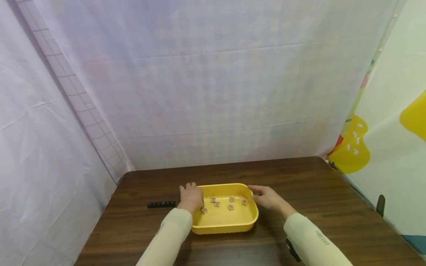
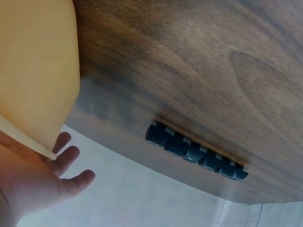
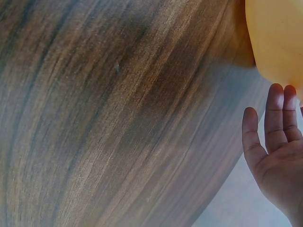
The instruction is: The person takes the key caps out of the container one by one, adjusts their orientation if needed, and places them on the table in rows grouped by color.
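A yellow plastic basin (image 1: 223, 228) stands on the brown wooden table, with several small square tiles (image 1: 231, 207) scattered on its floor. The left hand (image 1: 191, 198) holds the basin's left rim, its palm side over the edge. In the left wrist view the fingers (image 2: 71, 184) spread outside the wall. At the far right corner the right hand (image 1: 269, 198) grips the rim, fingertips (image 3: 275, 94) against the outer wall and thumb near the inside edge. That thumb is mostly hidden in the right wrist view.
Left of the basin lies a short row of black key-like blocks (image 1: 161, 204), one bearing a white letter. Bare wooden table (image 1: 332, 221) extends to the right. A pale curtain (image 1: 213, 92) hangs behind the table's far edge, with printed sheets at both sides.
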The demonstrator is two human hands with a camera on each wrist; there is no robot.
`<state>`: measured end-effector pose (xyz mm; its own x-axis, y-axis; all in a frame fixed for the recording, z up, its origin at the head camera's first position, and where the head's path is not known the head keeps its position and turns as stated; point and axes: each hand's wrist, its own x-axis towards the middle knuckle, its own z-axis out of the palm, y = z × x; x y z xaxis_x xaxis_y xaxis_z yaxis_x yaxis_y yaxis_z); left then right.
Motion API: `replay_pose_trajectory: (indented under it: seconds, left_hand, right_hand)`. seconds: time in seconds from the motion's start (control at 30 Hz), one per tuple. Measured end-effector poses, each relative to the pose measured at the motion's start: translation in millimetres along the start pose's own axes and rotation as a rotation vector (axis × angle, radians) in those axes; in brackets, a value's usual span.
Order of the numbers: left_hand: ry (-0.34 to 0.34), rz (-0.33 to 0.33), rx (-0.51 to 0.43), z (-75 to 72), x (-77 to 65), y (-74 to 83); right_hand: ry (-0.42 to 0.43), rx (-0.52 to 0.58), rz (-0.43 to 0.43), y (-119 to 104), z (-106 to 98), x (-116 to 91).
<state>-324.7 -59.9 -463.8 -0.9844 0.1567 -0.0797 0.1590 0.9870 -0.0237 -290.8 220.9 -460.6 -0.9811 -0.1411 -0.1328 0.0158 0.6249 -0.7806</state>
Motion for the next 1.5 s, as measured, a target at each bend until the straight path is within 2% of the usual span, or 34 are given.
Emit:
replay_pose_trajectory:
  seconds: [0.33, 0.8, 0.87, 1.0, 1.1, 1.27, 1.5]
  left_hand:
    - [0.038, 0.047, -0.136, -11.2, -3.9, -3.0]
    - [0.215, 0.108, -0.262, -32.7, -6.6, -3.8]
    - [0.209, 0.105, -0.308, -34.7, -6.1, -3.8]
    - [0.149, 0.078, -0.438, -36.6, -5.6, -3.9]
    - [0.119, 0.079, -0.501, -35.6, -5.9, -4.8]
    - [0.142, 0.132, -0.569, -33.0, -6.6, -8.8]
    - [0.186, 0.127, -0.688, -33.9, -7.0, -13.6]
  right_hand:
    - [0.004, -0.018, -0.013, 0.0, -0.2, 0.6]
    - [0.008, -0.009, -0.001, -0.8, 1.1, 2.5]
    - [0.004, -0.009, -0.001, -0.7, 1.2, 2.4]
    - [0.004, -0.005, 0.002, -1.1, 1.4, 2.0]
    - [0.000, 0.003, 0.007, -1.1, 1.4, 1.3]
    - [-0.003, 0.011, 0.004, -1.4, 1.1, 0.4]
    - [0.000, 0.001, -0.032, -1.5, -0.1, 0.1]
